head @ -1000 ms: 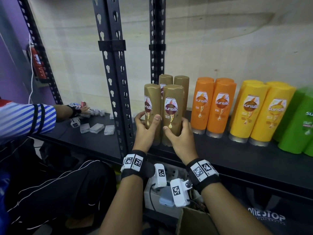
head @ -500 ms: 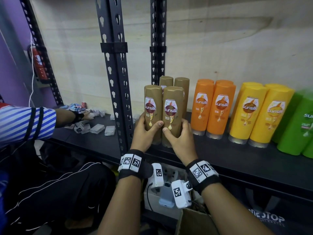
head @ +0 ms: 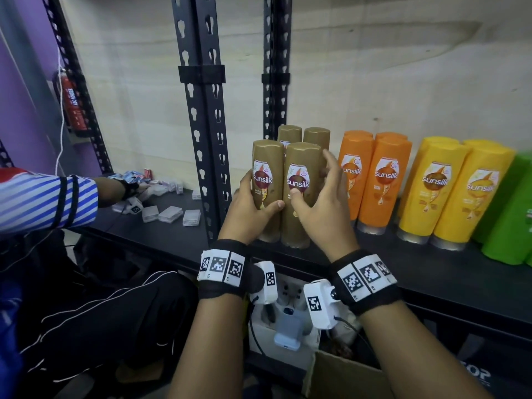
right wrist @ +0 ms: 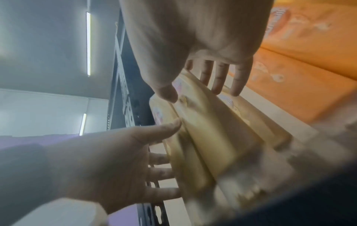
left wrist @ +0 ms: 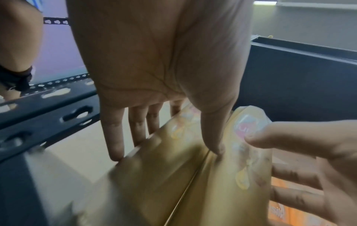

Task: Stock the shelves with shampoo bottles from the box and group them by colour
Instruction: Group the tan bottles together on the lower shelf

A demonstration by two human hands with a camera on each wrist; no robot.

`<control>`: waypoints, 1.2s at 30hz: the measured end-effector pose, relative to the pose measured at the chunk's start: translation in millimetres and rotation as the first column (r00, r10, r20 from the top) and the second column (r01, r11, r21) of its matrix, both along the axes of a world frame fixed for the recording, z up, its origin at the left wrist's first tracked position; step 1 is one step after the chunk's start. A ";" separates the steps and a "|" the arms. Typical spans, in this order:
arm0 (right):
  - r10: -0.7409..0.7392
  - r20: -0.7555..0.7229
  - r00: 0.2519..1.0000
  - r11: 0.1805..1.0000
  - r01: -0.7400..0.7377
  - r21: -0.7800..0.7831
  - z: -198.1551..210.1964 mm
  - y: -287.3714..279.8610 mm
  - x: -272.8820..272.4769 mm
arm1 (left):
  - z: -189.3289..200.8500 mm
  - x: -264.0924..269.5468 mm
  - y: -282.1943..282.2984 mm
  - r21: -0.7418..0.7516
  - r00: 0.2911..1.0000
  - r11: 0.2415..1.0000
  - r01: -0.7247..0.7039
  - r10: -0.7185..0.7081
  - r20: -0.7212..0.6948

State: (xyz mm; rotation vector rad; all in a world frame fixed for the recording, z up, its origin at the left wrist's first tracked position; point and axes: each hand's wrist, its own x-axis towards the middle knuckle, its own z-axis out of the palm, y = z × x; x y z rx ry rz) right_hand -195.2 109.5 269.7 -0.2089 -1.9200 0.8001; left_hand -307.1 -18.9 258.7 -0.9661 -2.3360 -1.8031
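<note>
You can read "sunsilk" on the brown bottles (head: pixel 299 185), the orange bottles (head: pixel 384 180) and the yellow bottles (head: pixel 434 185).

Four bottles (head: pixel 302 159) in two rows on shelf (head: pixel 403 263), left of other bottles (head: pixel 383 180); box (head: pixel 339 378) below shelf

You're at retail shelving, shop or stockroom; can't tell which. Your evidence:
- Black slotted steel uprights (head: pixel 201 125), dark shelf board (head: pixel 403 269), plywood back panel (head: pixel 374 67).
- Identical branded shampoo stock faced forward in colour blocks: brown bottles (head: pixel 266 180), orange bottles (head: pixel 383 180), yellow bottles (head: pixel 431 191), green bottles (head: pixel 506 220) at right edge.
- Cardboard box (head: pixel 339 375) open below your wrists.
- To your left, second person's striped sleeve (head: pixel 43 200) reaching among small packets (head: pixel 169 214) on neighbouring bay.
- Fire extinguisher (head: pixel 73 108) on purple wall (head: pixel 23 110); tube lights (right wrist: pixel 88 44) overhead.
</note>
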 end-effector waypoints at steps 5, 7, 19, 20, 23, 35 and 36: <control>-0.056 0.116 0.992 0.993 0.044 0.107 15.6 -5.9 7.6 | 7.4 3.4 -4.4 -0.027 0.996 0.998 -0.058 0.056 -0.074; -0.088 0.145 0.986 0.988 0.068 0.138 18.1 -7.4 7.7 | 5.2 5.4 -5.4 -0.019 0.996 0.998 -0.060 0.059 -0.060; -0.188 0.197 0.962 0.969 0.149 0.198 19.8 -11.0 5.8 | 1.1 2.9 3.9 -0.065 0.986 0.991 -0.116 0.108 -0.124; -0.186 0.199 0.962 0.969 0.147 0.198 19.8 -10.1 5.6 | 0.9 2.4 4.8 -0.064 0.984 0.991 -0.121 0.111 -0.136; -0.187 0.198 0.962 0.970 0.149 0.192 19.8 -6.0 3.2 | 1.5 -2.3 8.2 -0.061 0.983 0.990 -0.127 0.118 -0.140; -0.268 0.236 0.934 0.956 0.228 0.183 21.6 27.4 -43.7 | 19.4 -37.6 55.2 -0.191 0.991 0.973 -0.126 0.117 -0.059; -0.263 0.240 0.935 0.959 0.227 0.169 22.2 30.8 -47.6 | 20.3 -40.7 59.7 -0.206 0.993 0.971 -0.119 0.112 -0.047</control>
